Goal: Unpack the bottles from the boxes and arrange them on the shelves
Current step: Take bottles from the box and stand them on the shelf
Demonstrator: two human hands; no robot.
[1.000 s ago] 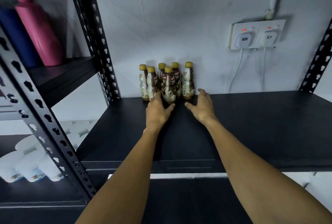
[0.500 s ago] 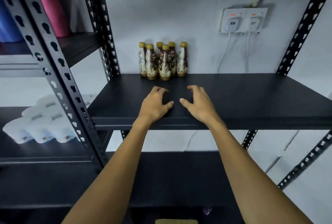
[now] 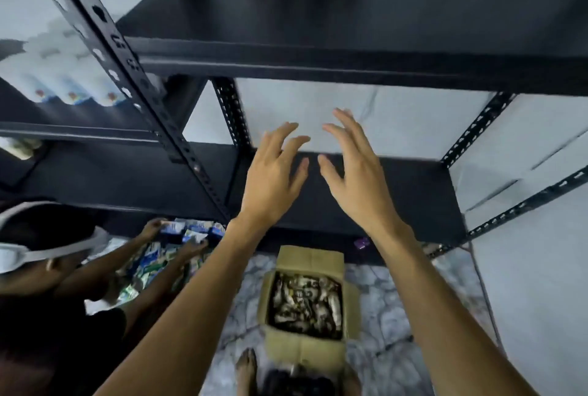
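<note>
Cardboard box (image 3: 305, 351) holds small bottles (image 3: 304, 303), likely light and slick: grasp mid-body. Left grip (image 3: 274, 173) and right grip (image 3: 356, 181) spread, empty.

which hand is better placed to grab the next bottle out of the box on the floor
Left, narrowly. Both are open and empty, and the cardboard box of bottles lies on the floor below, between them. The left hand is a little nearer above its opening; the right hand sits further aside.
</note>
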